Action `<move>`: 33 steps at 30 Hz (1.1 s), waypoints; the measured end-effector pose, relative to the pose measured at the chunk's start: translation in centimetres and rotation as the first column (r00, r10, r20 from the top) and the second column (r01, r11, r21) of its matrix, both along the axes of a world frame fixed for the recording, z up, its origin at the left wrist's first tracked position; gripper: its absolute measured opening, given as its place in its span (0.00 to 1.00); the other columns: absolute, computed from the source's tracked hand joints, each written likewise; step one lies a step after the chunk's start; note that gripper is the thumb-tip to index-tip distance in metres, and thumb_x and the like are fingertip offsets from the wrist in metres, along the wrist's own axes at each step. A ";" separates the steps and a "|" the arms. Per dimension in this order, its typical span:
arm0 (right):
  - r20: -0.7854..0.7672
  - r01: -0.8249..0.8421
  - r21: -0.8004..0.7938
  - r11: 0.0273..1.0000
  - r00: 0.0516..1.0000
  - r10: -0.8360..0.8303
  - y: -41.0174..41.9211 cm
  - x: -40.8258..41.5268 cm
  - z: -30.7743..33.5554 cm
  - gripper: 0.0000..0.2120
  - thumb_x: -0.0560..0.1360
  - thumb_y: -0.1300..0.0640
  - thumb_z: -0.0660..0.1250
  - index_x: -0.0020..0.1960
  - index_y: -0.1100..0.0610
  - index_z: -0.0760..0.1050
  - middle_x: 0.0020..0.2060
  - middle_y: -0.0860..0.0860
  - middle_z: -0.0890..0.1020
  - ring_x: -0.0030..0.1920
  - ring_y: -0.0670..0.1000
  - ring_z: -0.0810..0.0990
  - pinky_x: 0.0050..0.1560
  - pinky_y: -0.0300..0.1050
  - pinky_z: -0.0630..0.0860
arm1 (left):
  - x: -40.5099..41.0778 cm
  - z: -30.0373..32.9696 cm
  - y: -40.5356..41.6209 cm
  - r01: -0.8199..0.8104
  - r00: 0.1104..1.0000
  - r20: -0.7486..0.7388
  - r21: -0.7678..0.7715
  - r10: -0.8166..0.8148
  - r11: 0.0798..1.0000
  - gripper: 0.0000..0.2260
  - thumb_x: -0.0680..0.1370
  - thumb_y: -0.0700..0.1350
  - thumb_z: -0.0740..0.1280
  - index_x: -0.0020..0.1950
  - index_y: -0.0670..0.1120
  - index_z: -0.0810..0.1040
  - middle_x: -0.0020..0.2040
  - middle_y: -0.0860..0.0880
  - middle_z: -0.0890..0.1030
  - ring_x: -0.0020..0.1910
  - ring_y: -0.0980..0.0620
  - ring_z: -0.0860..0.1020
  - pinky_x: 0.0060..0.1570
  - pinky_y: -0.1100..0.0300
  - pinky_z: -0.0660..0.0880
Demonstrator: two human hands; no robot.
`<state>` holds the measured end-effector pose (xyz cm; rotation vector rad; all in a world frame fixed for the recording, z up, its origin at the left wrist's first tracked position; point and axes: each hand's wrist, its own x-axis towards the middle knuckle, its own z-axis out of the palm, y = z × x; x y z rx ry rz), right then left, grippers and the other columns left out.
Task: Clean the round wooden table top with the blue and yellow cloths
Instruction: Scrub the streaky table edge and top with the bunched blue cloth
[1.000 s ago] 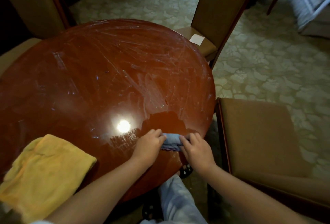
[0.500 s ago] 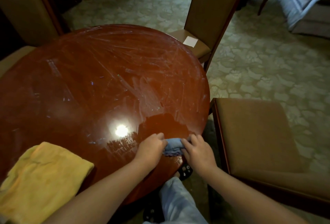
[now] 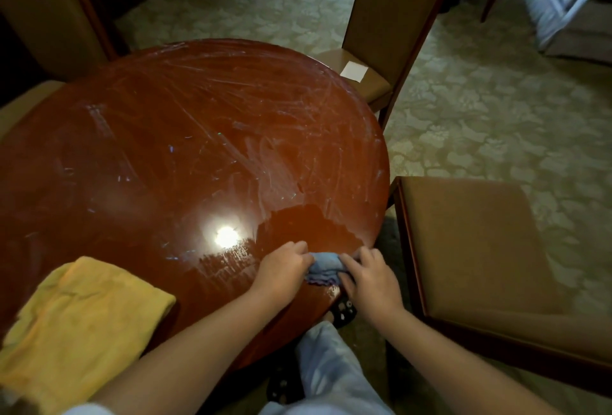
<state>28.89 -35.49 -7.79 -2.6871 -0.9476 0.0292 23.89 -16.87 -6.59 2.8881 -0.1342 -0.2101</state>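
The blue cloth (image 3: 323,268) lies bunched on the round wooden table top (image 3: 185,156), close to its near right edge. The left hand (image 3: 281,269) and right hand (image 3: 372,277) grip it from either side, fingers curled into the fabric. The yellow cloth (image 3: 79,322) lies spread at the near left edge, well apart. Whitish smears cover the far surface. An upholstered chair (image 3: 480,249) stands just beside the table's right.
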 end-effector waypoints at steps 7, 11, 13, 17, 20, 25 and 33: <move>-0.091 0.124 -0.091 0.988 0.987 -0.132 3.1 3.5 1.5 0.11 0.77 0.53 0.63 0.59 0.51 0.75 0.51 0.50 0.73 0.52 0.52 0.70 0.49 0.46 0.71 | 4.4 1.8 -0.1 -0.096 0.991 -0.078 0.121 0.105 0.988 0.09 0.75 0.42 0.65 0.54 0.45 0.79 0.48 0.47 0.74 0.48 0.47 0.73 0.40 0.55 0.69; -0.077 0.038 -0.034 0.999 0.996 -0.040 0.3 -0.4 0.6 0.10 0.68 0.55 0.73 0.48 0.55 0.79 0.41 0.51 0.74 0.42 0.53 0.75 0.35 0.45 0.73 | 1.2 1.5 -0.9 0.032 0.995 -0.100 0.135 -0.018 0.990 0.08 0.76 0.43 0.64 0.53 0.45 0.78 0.49 0.47 0.73 0.49 0.46 0.73 0.38 0.55 0.67; -0.052 -0.003 -0.051 0.999 0.999 0.000 -0.9 -1.3 0.1 0.12 0.64 0.54 0.76 0.46 0.54 0.80 0.38 0.50 0.74 0.37 0.51 0.74 0.31 0.44 0.71 | 0.2 1.3 -1.2 0.078 0.993 -0.093 0.127 -0.067 0.989 0.08 0.77 0.44 0.64 0.54 0.45 0.77 0.50 0.46 0.73 0.50 0.46 0.72 0.38 0.55 0.66; -0.001 0.043 -0.097 0.994 0.999 -0.043 0.0 0.9 0.5 0.10 0.71 0.50 0.70 0.51 0.51 0.78 0.43 0.49 0.74 0.44 0.52 0.74 0.41 0.46 0.71 | 1.7 1.9 -1.4 0.020 0.996 -0.087 0.112 -0.010 0.993 0.09 0.78 0.44 0.63 0.56 0.45 0.77 0.50 0.47 0.73 0.50 0.47 0.72 0.38 0.55 0.68; -0.051 0.135 -0.083 0.987 0.989 -0.139 0.9 1.3 0.9 0.12 0.77 0.51 0.63 0.58 0.51 0.76 0.50 0.50 0.73 0.51 0.52 0.70 0.49 0.46 0.70 | 2.8 2.0 -1.4 -0.038 0.997 -0.067 0.093 0.044 0.995 0.09 0.78 0.43 0.63 0.56 0.46 0.78 0.50 0.48 0.74 0.49 0.48 0.72 0.41 0.56 0.70; -0.058 0.128 -0.051 0.990 0.990 -0.131 -0.1 -0.3 0.3 0.12 0.70 0.53 0.72 0.52 0.54 0.79 0.43 0.50 0.75 0.44 0.52 0.73 0.38 0.46 0.73 | 2.3 1.8 -1.9 -0.003 0.995 -0.096 0.122 0.015 0.993 0.08 0.77 0.42 0.64 0.55 0.46 0.78 0.48 0.49 0.73 0.48 0.48 0.72 0.39 0.57 0.70; -0.058 0.012 -0.252 0.968 0.998 -0.028 1.9 7.8 2.2 0.14 0.77 0.51 0.62 0.62 0.50 0.74 0.55 0.50 0.74 0.56 0.54 0.71 0.52 0.49 0.70 | 6.3 2.4 -2.7 -0.204 0.970 -0.109 0.103 0.215 0.974 0.09 0.75 0.40 0.64 0.54 0.41 0.77 0.51 0.45 0.75 0.49 0.44 0.75 0.42 0.54 0.70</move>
